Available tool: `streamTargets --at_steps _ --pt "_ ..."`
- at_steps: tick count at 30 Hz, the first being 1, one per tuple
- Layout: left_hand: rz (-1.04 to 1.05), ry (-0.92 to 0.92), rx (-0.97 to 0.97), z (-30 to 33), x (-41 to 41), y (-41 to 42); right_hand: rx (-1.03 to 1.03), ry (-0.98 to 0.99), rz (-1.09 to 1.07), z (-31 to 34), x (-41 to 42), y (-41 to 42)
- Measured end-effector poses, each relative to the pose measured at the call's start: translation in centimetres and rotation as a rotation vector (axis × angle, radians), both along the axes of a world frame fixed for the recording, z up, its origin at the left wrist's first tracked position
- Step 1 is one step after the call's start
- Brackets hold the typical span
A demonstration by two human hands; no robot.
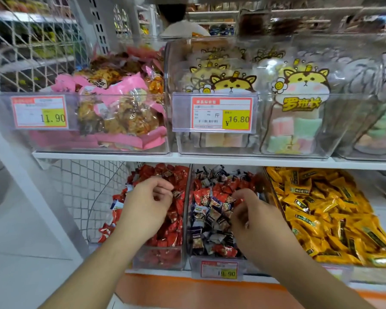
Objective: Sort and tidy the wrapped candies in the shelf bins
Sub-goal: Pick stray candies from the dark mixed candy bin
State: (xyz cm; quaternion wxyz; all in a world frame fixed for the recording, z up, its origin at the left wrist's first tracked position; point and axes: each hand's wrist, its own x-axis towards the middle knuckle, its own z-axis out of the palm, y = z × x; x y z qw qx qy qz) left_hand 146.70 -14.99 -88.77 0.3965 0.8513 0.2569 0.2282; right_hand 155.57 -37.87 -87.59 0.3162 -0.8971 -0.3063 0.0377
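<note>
The left hand (149, 201) pinches a red candy (177, 194) at its 3 o'clock, over the red bin (158, 257). The right hand (250, 210) – fingers curled – digs into the mixed candies (210, 210) at 9 o'clock; whether they pinch one cannot be told.

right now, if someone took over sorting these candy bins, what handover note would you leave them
Left hand: over the red candy bin, pinching one red candy.
Right hand: in the mixed bin, fingers curled among wrappers; whether it holds one is unclear.
Done: the left bin looks nearly all red.
Left: red candies still lie among the dark blue ones in the middle bin; move them left. The yellow candy bin looks uniform.
</note>
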Motion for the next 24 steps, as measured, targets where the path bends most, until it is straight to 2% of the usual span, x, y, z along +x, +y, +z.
streamTargets --at_steps 6,12,18,24 --pt "-0.019 0.176 0.160 -1.5 2.6 1.0 0.029 -0.021 0.037 -0.5 0.1 -0.2" --pt "-0.033 0.273 0.227 -3.0 3.3 1.2 0.031 -0.008 0.023 -1.2 0.5 0.3" --pt "-0.008 0.168 0.231 -3.1 2.8 1.2 0.045 0.009 0.026 -1.4 0.0 0.7" --pt "-0.010 -0.016 0.098 -0.7 0.2 0.1 0.071 -0.016 0.047 -1.1 -0.6 0.7"
